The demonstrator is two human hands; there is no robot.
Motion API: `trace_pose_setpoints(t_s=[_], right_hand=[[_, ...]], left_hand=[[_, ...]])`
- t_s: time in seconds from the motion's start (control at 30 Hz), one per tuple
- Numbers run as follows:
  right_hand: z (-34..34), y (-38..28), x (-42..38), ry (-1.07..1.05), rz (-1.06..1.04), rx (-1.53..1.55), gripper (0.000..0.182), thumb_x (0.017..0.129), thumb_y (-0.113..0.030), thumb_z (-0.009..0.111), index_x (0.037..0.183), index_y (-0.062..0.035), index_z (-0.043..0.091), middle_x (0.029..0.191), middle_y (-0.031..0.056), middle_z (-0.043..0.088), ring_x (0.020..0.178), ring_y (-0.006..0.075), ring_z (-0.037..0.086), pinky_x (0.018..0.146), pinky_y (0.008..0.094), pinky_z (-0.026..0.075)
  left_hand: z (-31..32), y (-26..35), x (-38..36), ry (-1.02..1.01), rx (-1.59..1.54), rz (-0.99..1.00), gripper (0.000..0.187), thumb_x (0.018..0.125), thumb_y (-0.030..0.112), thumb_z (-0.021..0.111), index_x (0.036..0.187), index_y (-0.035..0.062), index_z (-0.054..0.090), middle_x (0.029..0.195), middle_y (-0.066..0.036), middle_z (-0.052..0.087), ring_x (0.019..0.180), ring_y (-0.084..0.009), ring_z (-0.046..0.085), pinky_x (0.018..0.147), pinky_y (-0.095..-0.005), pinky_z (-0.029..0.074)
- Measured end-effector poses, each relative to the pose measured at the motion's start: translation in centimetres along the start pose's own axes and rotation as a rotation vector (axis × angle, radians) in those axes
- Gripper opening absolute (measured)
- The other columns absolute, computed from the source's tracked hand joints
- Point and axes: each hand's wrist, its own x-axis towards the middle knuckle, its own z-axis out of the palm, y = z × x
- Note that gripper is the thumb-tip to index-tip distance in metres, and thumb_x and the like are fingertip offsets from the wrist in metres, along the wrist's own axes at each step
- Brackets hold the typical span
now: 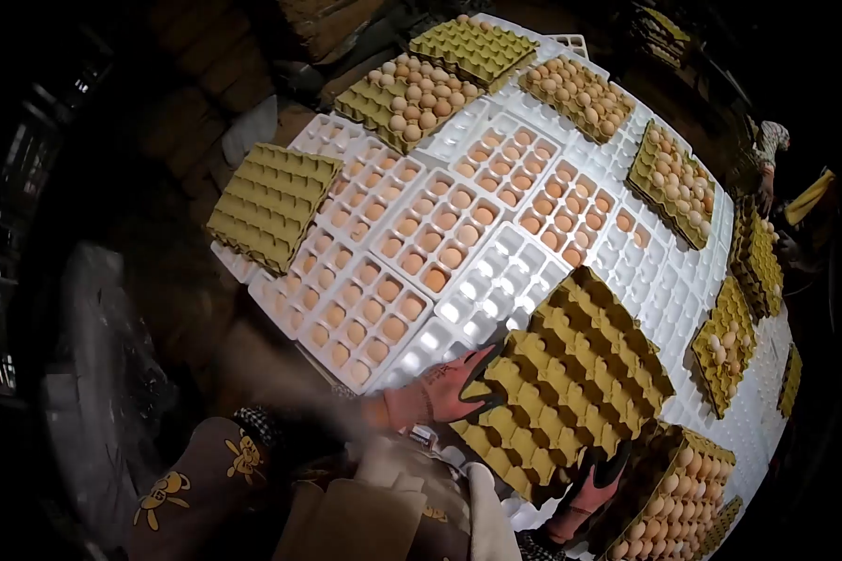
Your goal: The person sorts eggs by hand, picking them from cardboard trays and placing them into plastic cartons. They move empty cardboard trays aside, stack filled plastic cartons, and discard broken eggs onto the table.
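My left hand (pixel 444 385), in a pink glove with dark fingertips, is closed on the left edge of a yellow-green pulp egg tray (pixel 571 383). Its thumb and fingers pinch the rim. At the tray's lower right edge, my right hand (pixel 589 496), gloved alike, holds the rim, with its fingers partly hidden in shadow. The tray is tilted, and no eggs show in its cups. Beneath and beyond it lie white plastic trays (pixel 496 285) with bare compartments. Farther left, other white trays carry brown eggs (pixel 355 332), one per compartment.
Beside my right hand stands a pulp tray full of eggs (pixel 683 496). Partly filled pulp trays (pixel 674 182) rest along the table's far and right sides. A bare pulp tray (pixel 273 208) overlaps the left edge. Another person's arm (pixel 766 182) is at the far right.
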Motion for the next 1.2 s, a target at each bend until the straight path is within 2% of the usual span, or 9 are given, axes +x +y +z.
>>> trace_pose_setpoints(t_s=[0.1, 0.3, 0.4, 0.47, 0.53, 0.6, 0.83, 1.07, 1.2], right_hand=[[3.9, -9.2, 0.1, -0.351, -0.064, 0.038, 0.050, 0.096, -0.011, 0.055, 0.144, 0.0022, 0.044, 0.133, 0.0160, 0.057, 0.120, 0.0215, 0.054, 0.102, 0.0338, 0.041], [11.4, -7.0, -5.4, -0.379, -0.132, 0.152, 0.043, 0.096, -0.014, 0.059, 0.135, 0.0039, 0.052, 0.128, 0.0139, 0.061, 0.117, 0.0204, 0.058, 0.102, 0.0319, 0.042], [15.6, -8.4, -9.1, -0.427, -0.045, 0.174, 0.043, 0.096, -0.015, 0.061, 0.134, 0.0043, 0.053, 0.126, 0.0133, 0.062, 0.116, 0.0197, 0.058, 0.101, 0.0311, 0.044], [18.9, -9.2, -11.3, -0.516, 0.083, 0.240, 0.046, 0.095, -0.015, 0.062, 0.135, 0.0046, 0.051, 0.129, 0.0132, 0.060, 0.118, 0.0191, 0.057, 0.101, 0.0305, 0.043], [22.2, -9.3, -12.6, -0.610, 0.215, 0.299, 0.048, 0.094, -0.015, 0.064, 0.136, 0.0048, 0.049, 0.131, 0.0130, 0.058, 0.121, 0.0185, 0.055, 0.102, 0.0298, 0.043], [25.2, -6.8, -13.7, -0.681, 0.218, 0.374, 0.053, 0.091, -0.014, 0.065, 0.138, 0.0043, 0.047, 0.132, 0.0130, 0.058, 0.123, 0.0205, 0.055, 0.105, 0.0320, 0.042], [33.0, -5.5, -16.4, -0.800, 0.010, -0.135, 0.065, 0.076, -0.014, 0.071, 0.137, -0.0078, 0.052, 0.130, 0.0125, 0.060, 0.121, 0.0247, 0.059, 0.103, 0.0330, 0.044], [36.0, -9.4, -15.7, -0.965, -0.096, -0.244, 0.063, 0.078, -0.017, 0.072, 0.137, -0.0069, 0.052, 0.132, 0.0141, 0.058, 0.125, 0.0278, 0.055, 0.106, 0.0352, 0.043], [38.4, -7.5, -14.1, -1.078, -0.218, -0.256, 0.063, 0.079, -0.023, 0.073, 0.137, -0.0106, 0.052, 0.126, 0.0158, 0.060, 0.115, 0.0313, 0.060, 0.098, 0.0388, 0.047]], left_hand=[[-7.5, -1.3, -1.0, 0.226, -0.348, -0.081, 0.062, 0.087, 0.011, 0.065, 0.144, 0.0000, 0.043, 0.132, -0.014, 0.060, 0.119, -0.0207, 0.058, 0.101, -0.0326, 0.045], [-25.3, -9.2, -10.2, 1.021, -0.757, 0.015, 0.037, 0.093, 0.003, 0.059, 0.129, 0.0009, 0.055, 0.108, -0.006, 0.066, 0.086, -0.0127, 0.064, 0.074, -0.0302, 0.055], [-32.0, -22.3, -10.2, 1.414, -0.233, -0.032, 0.058, 0.093, 0.004, 0.063, 0.144, 0.0018, 0.038, 0.127, -0.010, 0.058, 0.099, -0.0180, 0.061, 0.082, -0.0287, 0.052], [-30.8, -21.2, -8.0, 1.455, -0.406, -0.228, 0.061, 0.088, 0.007, 0.069, 0.140, -0.0030, 0.039, 0.138, -0.016, 0.049, 0.119, -0.0259, 0.051, 0.104, -0.0345, 0.040], [-28.6, -32.9, -10.3, 1.210, -0.355, -0.259, 0.084, 0.078, 0.022, 0.081, 0.145, 0.0008, 0.034, 0.143, -0.020, 0.043, 0.124, -0.0318, 0.047, 0.108, -0.0386, 0.036], [-25.5, -25.4, -12.1, 1.025, 0.366, -0.666, 0.092, 0.071, 0.028, 0.085, 0.145, 0.0053, 0.036, 0.145, -0.023, 0.036, 0.126, -0.0413, 0.042, 0.108, -0.0430, 0.037], [-29.7, -17.2, -9.4, 0.188, 1.031, -0.374, 0.078, 0.076, 0.050, 0.072, 0.141, 0.0154, 0.048, 0.147, -0.022, 0.035, 0.137, -0.0414, 0.027, 0.111, -0.0551, 0.020], [-31.6, -18.4, -9.2, 0.174, 0.928, -0.306, 0.074, 0.075, 0.048, 0.073, 0.139, 0.0203, 0.050, 0.148, -0.017, 0.036, 0.136, -0.0391, 0.029, 0.110, -0.0537, 0.025], [-34.7, -21.4, -10.1, 0.585, 0.932, -0.313, 0.076, 0.074, 0.040, 0.076, 0.141, 0.0195, 0.047, 0.148, -0.017, 0.036, 0.134, -0.0387, 0.034, 0.109, -0.0534, 0.028]])
